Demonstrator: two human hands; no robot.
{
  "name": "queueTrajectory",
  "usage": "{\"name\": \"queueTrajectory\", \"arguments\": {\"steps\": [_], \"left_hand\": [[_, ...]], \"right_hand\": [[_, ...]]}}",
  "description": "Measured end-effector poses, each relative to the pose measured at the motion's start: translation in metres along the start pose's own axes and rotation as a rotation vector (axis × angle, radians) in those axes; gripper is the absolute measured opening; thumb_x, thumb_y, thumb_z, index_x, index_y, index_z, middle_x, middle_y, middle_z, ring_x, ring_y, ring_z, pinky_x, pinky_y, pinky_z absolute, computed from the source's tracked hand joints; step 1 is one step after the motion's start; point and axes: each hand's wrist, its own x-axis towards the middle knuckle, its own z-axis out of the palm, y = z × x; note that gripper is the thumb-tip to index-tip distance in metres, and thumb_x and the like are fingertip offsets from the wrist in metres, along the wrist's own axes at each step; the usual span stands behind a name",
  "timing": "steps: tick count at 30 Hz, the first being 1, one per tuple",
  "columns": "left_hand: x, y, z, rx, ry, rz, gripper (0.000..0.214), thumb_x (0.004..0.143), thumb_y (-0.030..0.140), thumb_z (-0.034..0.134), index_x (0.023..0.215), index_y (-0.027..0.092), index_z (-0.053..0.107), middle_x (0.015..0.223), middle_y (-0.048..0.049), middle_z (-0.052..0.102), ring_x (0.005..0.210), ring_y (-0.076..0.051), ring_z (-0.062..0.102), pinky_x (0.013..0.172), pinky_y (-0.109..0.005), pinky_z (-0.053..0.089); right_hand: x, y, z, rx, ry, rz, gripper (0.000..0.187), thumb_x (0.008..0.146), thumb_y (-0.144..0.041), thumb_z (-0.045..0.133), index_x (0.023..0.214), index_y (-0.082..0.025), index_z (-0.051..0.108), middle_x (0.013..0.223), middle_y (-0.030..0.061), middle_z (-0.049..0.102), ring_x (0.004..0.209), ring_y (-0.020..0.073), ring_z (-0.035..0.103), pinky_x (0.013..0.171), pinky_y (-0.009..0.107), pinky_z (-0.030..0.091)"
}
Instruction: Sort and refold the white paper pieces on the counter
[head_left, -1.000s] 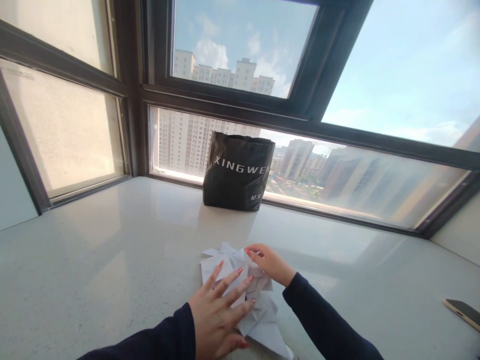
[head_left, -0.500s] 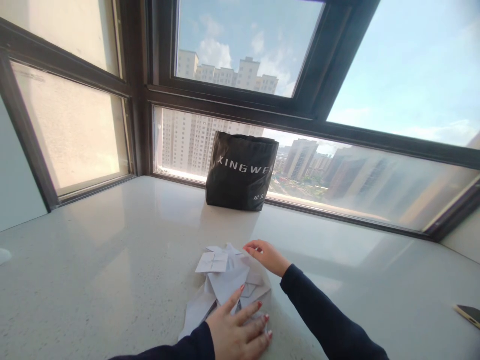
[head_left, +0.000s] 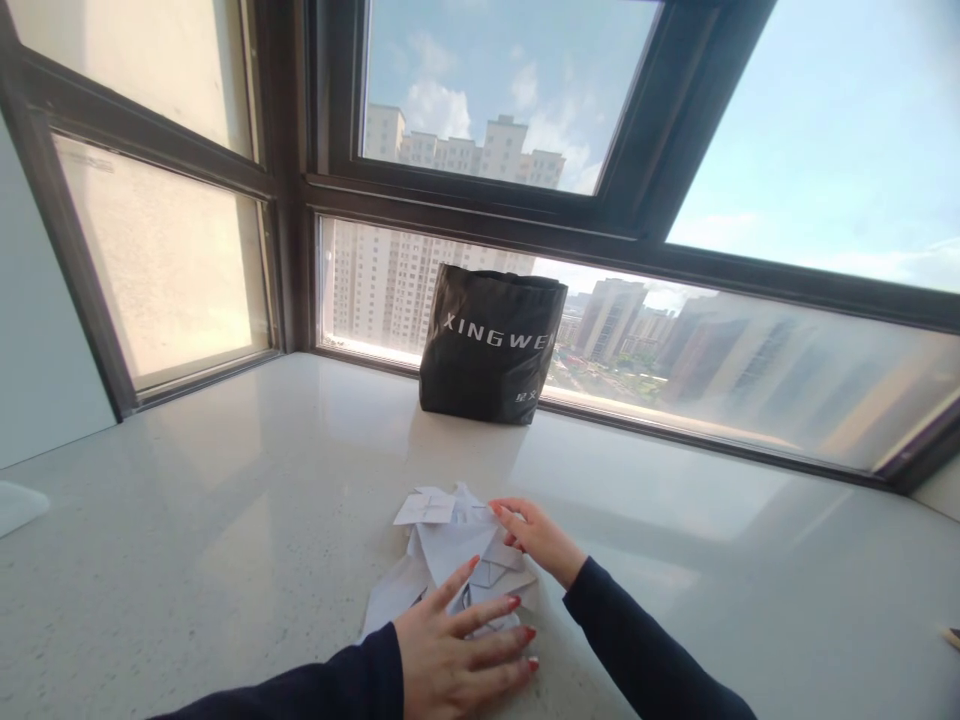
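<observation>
A loose heap of folded white paper [head_left: 454,548] lies on the pale speckled countertop, its pieces overlapping at different angles. On top at its far left sits a small squarish folded paper [head_left: 426,508] with crease lines. My left hand [head_left: 469,640] rests over the near side of the heap, fingers spread and palm down. At the heap's far right edge, my right hand [head_left: 538,535] has its fingers curled in, thumb and forefinger pinched at a paper's edge. The hands partly cover the lower and right-hand papers.
A black bag [head_left: 491,345] with white lettering stands upright behind the heap, against the window. Dark window frames [head_left: 480,205] border the countertop [head_left: 225,520]. A whitish object [head_left: 21,507] lies at the left edge, and a dark-and-tan object [head_left: 951,638] is cut off at the right.
My left hand has shifted slightly left over the papers. My right hand has come down a little, its fingertips closing at the heap's edge. The view has turned slightly left.
</observation>
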Motion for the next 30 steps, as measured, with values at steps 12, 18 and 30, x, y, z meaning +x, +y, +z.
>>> {"name": "queueTrajectory", "arguments": {"steps": [12, 18, 30], "left_hand": [[-0.013, -0.016, -0.036, -0.142, -0.044, -0.233, 0.044, 0.079, 0.053, 0.037, 0.099, 0.018, 0.055, 0.097, -0.0067, 0.059, 0.100, -0.023, 0.047, 0.094, -0.040, 0.024], [-0.010, -0.015, -0.036, -0.123, -0.046, -0.188, 0.042, 0.080, 0.051, 0.037, 0.105, 0.019, 0.051, 0.105, -0.0055, 0.057, 0.102, -0.022, 0.045, 0.093, -0.037, 0.026], [-0.017, -0.052, -0.033, -0.276, -0.106, -0.009, 0.041, 0.082, 0.044, 0.036, 0.108, 0.017, 0.049, 0.113, -0.0056, 0.057, 0.107, -0.020, 0.045, 0.094, -0.034, 0.027]], "right_hand": [[0.011, -0.029, 0.053, 0.051, -0.060, -0.066, 0.026, 0.077, -0.031, 0.045, 0.087, -0.013, 0.061, 0.060, -0.0005, 0.056, 0.049, 0.0109, 0.052, 0.046, 0.022, 0.043], [0.026, -0.030, 0.047, 0.027, 0.048, -0.128, 0.029, 0.079, -0.024, 0.042, 0.103, -0.016, 0.055, 0.100, 0.0085, 0.057, 0.077, 0.0166, 0.057, 0.056, 0.025, 0.049], [0.026, -0.021, 0.049, -0.056, 0.056, -0.242, 0.032, 0.082, -0.022, 0.035, 0.108, -0.016, 0.052, 0.098, 0.0088, 0.060, 0.078, 0.0168, 0.058, 0.063, 0.029, 0.050]]}}
